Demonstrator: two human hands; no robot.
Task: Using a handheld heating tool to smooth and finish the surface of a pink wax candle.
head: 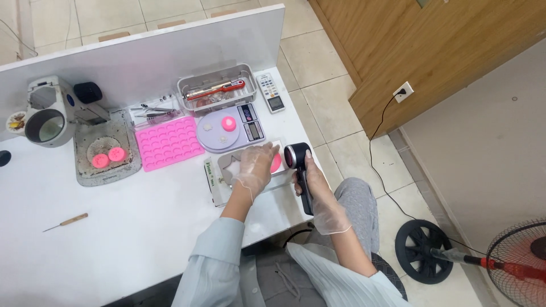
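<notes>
The person is sitting at the white table (114,227) in clear gloves. The right hand (321,196) is wrapping firmly around the handle of a black handheld device (301,170), whose round head is sitting just beside a pink piece (276,163) near the table's right edge. The left hand (255,165) is lying spread flat, fingers loosely open and gripping nothing, on a pale slab (239,162), touching the pink piece.

Just behind the hands, a kitchen scale (230,129) is carrying a small pink lump (228,122). A pink mould sheet (166,142) is lying to its left, and beyond that a grey tray (108,170) is holding two pink discs (108,157). A metal basket (216,91) with a red-handled tool (219,90) is standing behind the scale. A small wooden-handled pick (67,222) is lying well apart, towards the left.
</notes>
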